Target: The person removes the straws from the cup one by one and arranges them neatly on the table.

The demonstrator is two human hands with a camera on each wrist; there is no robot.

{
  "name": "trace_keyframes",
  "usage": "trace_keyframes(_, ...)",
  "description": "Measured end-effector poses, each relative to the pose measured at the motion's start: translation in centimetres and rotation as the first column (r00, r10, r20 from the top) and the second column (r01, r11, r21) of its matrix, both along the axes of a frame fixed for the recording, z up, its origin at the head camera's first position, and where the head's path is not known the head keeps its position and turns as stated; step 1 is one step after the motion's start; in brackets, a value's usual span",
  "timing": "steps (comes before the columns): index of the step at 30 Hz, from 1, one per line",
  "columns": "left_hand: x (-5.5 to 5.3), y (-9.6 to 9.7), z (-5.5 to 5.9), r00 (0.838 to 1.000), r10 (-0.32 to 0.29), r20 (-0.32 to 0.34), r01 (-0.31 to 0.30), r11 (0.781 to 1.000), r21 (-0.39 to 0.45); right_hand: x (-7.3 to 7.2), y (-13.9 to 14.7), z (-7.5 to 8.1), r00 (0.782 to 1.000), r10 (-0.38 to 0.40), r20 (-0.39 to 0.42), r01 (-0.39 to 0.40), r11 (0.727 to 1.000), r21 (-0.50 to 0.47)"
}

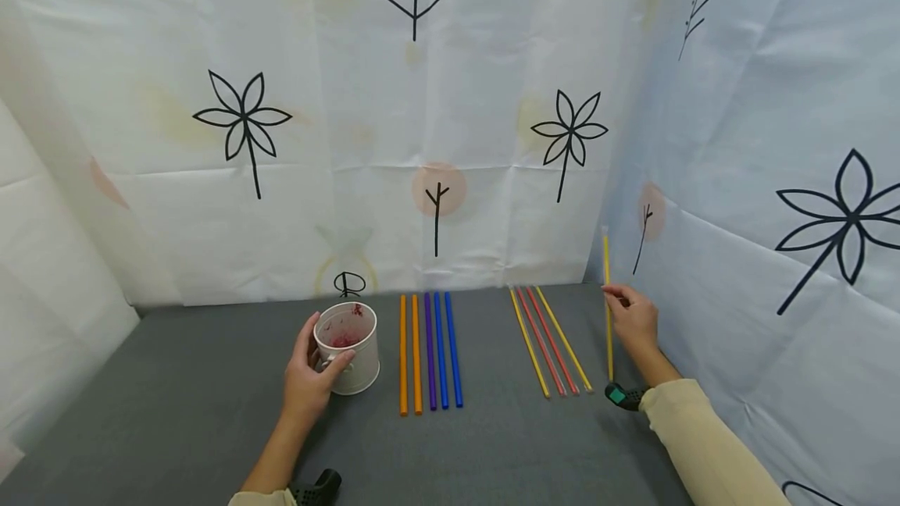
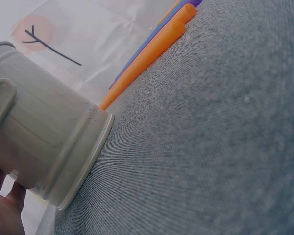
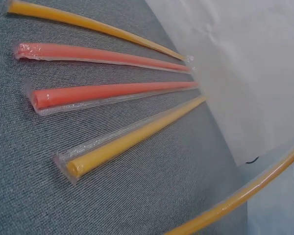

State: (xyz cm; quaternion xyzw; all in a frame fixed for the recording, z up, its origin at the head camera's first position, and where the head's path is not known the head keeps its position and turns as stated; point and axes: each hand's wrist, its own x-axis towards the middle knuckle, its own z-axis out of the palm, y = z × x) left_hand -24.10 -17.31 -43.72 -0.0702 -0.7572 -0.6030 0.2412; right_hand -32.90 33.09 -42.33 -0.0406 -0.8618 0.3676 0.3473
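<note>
My left hand (image 1: pixel 309 377) grips a white metal cup (image 1: pixel 360 365) with a handle, fingers round its far left side and thumb at the near rim. Reddish stains mark the cup's inside, and its base meets the grey cloth in the left wrist view. At the far right, my right hand (image 1: pixel 633 320) pinches a yellow straw (image 1: pixel 608 342) in a clear wrapper, held roughly upright. To its left lie wrapped straws: two yellow (image 3: pixel 122 149) on the outside, two red (image 3: pixel 108 93) between them.
Right of the cup lie unwrapped straws side by side: two orange ones (image 1: pixel 404 358), one purple straw (image 1: pixel 430 358) and two blue ones (image 1: pixel 453 358). White patterned fabric (image 1: pixel 478 100) hangs behind and at both sides of the grey tabletop (image 1: pixel 492 459).
</note>
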Motion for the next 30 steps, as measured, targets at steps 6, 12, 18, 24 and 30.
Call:
trace_keyframes(6, -0.1, 0.0, -0.2, 1.000, 0.003, -0.004, -0.003, 1.000, -0.003, 0.4, 0.5, -0.4, 0.994, 0.081, 0.072, -0.084, 0.996, 0.041)
trace_keyframes(12, -0.1, -0.1, -0.2, 1.000, 0.006, 0.011, -0.006, 1.000, -0.004, 0.8, 1.2, -0.9, 0.961, 0.185, 0.204, -0.189, 0.982, -0.001)
trace_keyframes(18, -1.8, -1.0, -2.6, 1.000, 0.011, 0.018, -0.011, 1.000, -0.001, 0.7, 1.2, -2.0, 0.942, 0.245, 0.230, -0.223, 0.968, -0.118)
trace_keyframes(24, -2.6, -1.3, -3.6, 1.000, 0.015, 0.005, -0.015, 1.000, -0.004, 0.4, 1.1, -3.7, 0.946, 0.197, 0.258, -0.175, 0.979, -0.108)
trace_keyframes(30, -2.6, -1.3, -3.7, 1.000, 0.019, 0.000, -0.019, 1.000, -0.008, 0.2, 0.8, -4.9, 0.958, 0.091, 0.274, -0.090, 0.996, -0.014)
